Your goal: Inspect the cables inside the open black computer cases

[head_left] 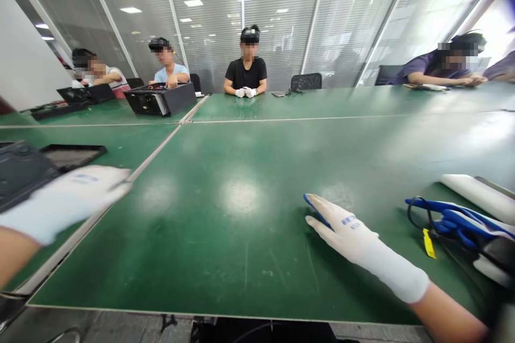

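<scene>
My right hand point(346, 230), in a white glove, lies flat on the green table point(241, 198) with its fingers stretched out. The fingertips rest on a thin blue object point(310, 202), mostly hidden beneath them. My left hand point(68, 198), also in a white glove, is blurred. It reaches out flat over the table seam at the left, next to a dark device point(20, 171), and nothing shows in it.
A blue and white item with a black cable and yellow tag point(462, 225) lies at the right, with a white tube point(475, 193) behind it. A black tray point(72, 153) sits at the left. A black case point(161, 99) and several seated people are across the table.
</scene>
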The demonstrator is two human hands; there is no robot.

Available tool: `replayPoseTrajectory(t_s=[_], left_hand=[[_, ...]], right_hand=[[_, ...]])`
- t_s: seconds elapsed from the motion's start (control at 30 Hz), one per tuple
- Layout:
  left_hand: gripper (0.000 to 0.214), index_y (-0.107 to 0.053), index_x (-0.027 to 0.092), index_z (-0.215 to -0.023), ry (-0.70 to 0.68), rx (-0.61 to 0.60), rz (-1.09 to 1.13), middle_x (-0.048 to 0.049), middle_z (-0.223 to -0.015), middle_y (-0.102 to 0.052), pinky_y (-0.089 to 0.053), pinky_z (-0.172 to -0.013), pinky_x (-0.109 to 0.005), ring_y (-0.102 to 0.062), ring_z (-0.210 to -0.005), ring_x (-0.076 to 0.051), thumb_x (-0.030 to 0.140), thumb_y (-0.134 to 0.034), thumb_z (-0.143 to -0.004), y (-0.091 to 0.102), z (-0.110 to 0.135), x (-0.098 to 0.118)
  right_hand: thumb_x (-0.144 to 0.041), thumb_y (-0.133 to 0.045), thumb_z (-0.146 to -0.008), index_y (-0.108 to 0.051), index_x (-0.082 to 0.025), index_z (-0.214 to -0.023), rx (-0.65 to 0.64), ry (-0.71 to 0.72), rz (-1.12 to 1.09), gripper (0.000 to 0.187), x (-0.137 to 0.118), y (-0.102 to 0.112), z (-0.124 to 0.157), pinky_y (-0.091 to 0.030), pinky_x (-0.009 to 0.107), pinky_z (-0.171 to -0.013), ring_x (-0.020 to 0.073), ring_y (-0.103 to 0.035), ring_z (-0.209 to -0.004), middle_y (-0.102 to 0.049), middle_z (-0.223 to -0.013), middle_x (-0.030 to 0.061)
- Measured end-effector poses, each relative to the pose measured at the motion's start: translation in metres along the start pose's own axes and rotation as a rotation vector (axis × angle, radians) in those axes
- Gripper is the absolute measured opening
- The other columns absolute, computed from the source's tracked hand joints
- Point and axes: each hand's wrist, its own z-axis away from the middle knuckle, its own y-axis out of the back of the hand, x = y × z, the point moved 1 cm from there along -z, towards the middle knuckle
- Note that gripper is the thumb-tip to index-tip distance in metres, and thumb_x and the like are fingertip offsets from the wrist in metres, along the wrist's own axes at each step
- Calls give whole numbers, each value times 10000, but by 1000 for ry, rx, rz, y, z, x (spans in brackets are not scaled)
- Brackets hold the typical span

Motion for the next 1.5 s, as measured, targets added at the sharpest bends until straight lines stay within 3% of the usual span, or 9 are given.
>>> replayPoseTrajectory(t_s=[0.1, 0.2, 0.27, 0.33, 0.4, 0.53, 0.63, 1.3, 1.5], left_hand=[[456, -597, 89, -1288, -208, -136, 71, -106, -1319, -643, -401, -1093, -395, -583, -1235, -246, 378, -368, -1019, -28, -26, 73], [425, -588, 88, -1307, -312, -39, 187, -141, -1338, -629, -355, -1142, -406, -576, -1257, -245, 315, -414, -991, -54, -56, 165], [420, -585, 81, -1308, -378, 21, 236, -151, -1325, -634, -348, -1149, -421, -572, -1260, -262, 301, -433, -983, -68, -72, 214], [430, -564, 92, -1330, -410, 43, 259, -145, -1342, -622, -357, -1146, -418, -552, -1283, -268, 314, -454, -978, -80, -81, 244], [436, -550, 95, -1342, -433, 57, 273, -148, -1368, -601, -358, -1148, -424, -526, -1311, -280, 320, -461, -978, -90, -83, 260], [442, -540, 77, -1343, -480, 110, 320, -181, -1417, -548, -337, -1163, -478, -473, -1358, -315, 329, -424, -999, -104, -75, 263], [448, -532, 103, -1349, -496, 123, 367, -175, -1426, -541, -339, -1162, -495, -452, -1376, -307, 360, -394, -1010, -105, -69, 260], [441, -533, 100, -1342, -469, 70, 371, -172, -1428, -539, -327, -1177, -478, -430, -1392, -312, 356, -424, -1000, -101, -69, 263], [440, -536, 103, -1339, -465, 76, 357, -158, -1416, -553, -328, -1178, -466, -449, -1377, -313, 357, -425, -997, -98, -69, 263]], right_hand=[[-446, -413, -975, -484, -202, -1455, -78, 28, 40, 544, -17, 3, -26, -411, 482, -1117, 294, -467, -1361, -462, -1507, 116], [-406, -441, -969, -525, -213, -1419, -151, 40, 100, 497, -31, 7, -54, -433, 474, -1090, 299, -478, -1350, -457, -1512, 120], [-371, -446, -968, -548, -204, -1394, -140, 61, 135, 469, -35, 7, -69, -450, 457, -1074, 289, -499, -1333, -477, -1495, 128], [-345, -437, -971, -557, -183, -1382, -99, 89, 137, 458, -35, 1, -77, -455, 443, -1071, 278, -509, -1325, -496, -1477, 138], [-320, -433, -970, -561, -152, -1377, -53, 137, 112, 459, -34, -8, -79, -435, 457, -1091, 281, -493, -1339, -514, -1456, 158], [-281, -434, -970, -568, -85, -1367, -14, 272, 53, 463, -31, -23, -72, -369, 493, -1142, 305, -452, -1369, -522, -1434, 196], [-302, -432, -978, -558, -105, -1383, -17, 315, 10, 468, -28, -27, -67, -386, 500, -1132, 300, -455, -1367, -513, -1444, 188], [-342, -447, -979, -549, -156, -1403, -19, 338, -12, 474, -27, -23, -59, -398, 523, -1124, 298, -455, -1368, -512, -1452, 161], [-336, -414, -980, -544, -84, -1394, -63, 334, 33, 502, -32, -18, -60, -398, 530, -1120, 327, -450, -1366, -499, -1451, 192]])
